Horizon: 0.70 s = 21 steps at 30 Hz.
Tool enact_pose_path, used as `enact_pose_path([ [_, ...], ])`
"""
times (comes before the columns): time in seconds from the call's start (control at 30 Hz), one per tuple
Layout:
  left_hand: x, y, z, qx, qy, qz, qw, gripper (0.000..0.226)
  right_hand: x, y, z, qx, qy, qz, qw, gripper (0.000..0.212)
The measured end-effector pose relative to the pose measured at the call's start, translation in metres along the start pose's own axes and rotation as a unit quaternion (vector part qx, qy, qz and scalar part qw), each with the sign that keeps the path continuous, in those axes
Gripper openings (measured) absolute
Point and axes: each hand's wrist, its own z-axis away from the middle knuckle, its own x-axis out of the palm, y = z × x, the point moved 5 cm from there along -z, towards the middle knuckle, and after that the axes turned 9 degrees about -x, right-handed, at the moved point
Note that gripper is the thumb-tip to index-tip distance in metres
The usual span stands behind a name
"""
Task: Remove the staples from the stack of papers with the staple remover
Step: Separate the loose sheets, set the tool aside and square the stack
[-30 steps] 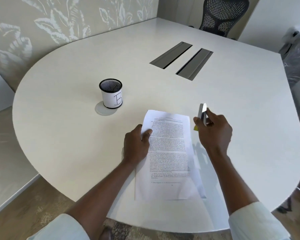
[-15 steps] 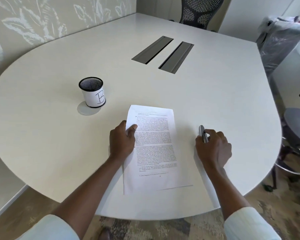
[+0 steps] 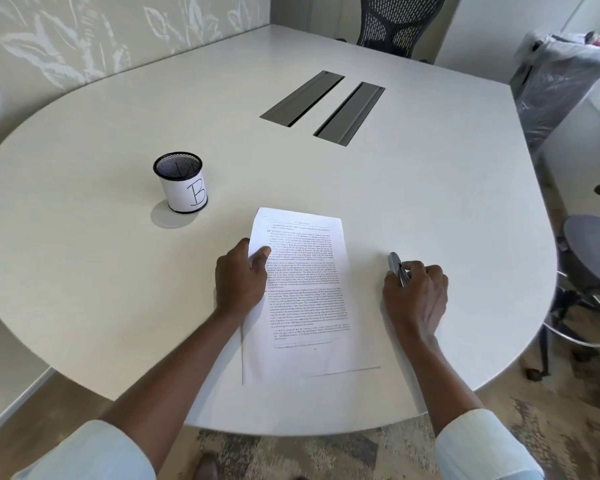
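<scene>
At the near edge of the pale cream rounded bench (image 3: 101, 306) we see two forearms in light blue sleeves (image 3: 94, 452) reaching in. Between them, close to that near edge, the stack of printed white papers (image 3: 309, 292) lies flat, its long sides running away from us. The left hand (image 3: 239, 278) holds the stack's left edge, thumb laid on the top page and the other fingers bent at the edge; we cannot tell whether they reach underneath. Right of the stack and clear of it, the right hand (image 3: 416, 296) sits low on the bench, its fingers curled round the slim silver metal staple remover (image 3: 395, 266), whose tip sticks out toward the far edge. Further on, toward the left edge, stands a black mesh cup wrapped in white paper marked B (image 3: 182, 185). Beyond it, mid-bench, two grey rectangular hatches (image 3: 302, 98) lie side by side. Past the far corner we see a black mesh office chair (image 3: 395, 26), and off the right edge a grey stool (image 3: 593, 247).
</scene>
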Motion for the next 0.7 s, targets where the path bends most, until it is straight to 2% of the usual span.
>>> enact_pose_path([
  [0.1, 0.0, 0.001, 0.0, 0.006, -0.001, -0.001, 1.0, 0.033, 0.0, -0.002, 0.001, 0.0, -0.003, 0.011, 1.0, 0.029],
  [0.2, -0.002, 0.002, 0.001, 0.009, -0.001, 0.006, 1.0, 0.039, -0.002, -0.006, 0.001, -0.002, -0.006, 0.049, 0.999, 0.045],
  [0.3, -0.005, 0.004, 0.002, 0.015, -0.006, 0.023, 1.0, 0.044, -0.011, -0.024, -0.001, -0.079, 0.027, 0.01, 0.996, 0.048],
  [0.37, -0.007, 0.005, 0.002, 0.018, -0.003, 0.041, 0.999, 0.042, -0.012, -0.039, -0.006, -0.12, 0.01, -0.045, 0.992, 0.045],
  [0.47, -0.008, 0.01, 0.001, 0.022, -0.007, 0.062, 0.998, 0.04, -0.005, -0.056, -0.016, -0.084, -0.056, -0.146, 0.984, 0.049],
  [0.57, -0.008, 0.017, -0.003, 0.025, -0.013, 0.076, 0.997, 0.038, 0.005, -0.065, -0.023, -0.031, -0.115, -0.184, 0.976, 0.054],
  [0.7, -0.006, 0.022, -0.011, 0.034, -0.015, 0.08, 0.996, 0.038, 0.015, -0.065, -0.024, 0.029, -0.128, -0.214, 0.968, 0.044],
])
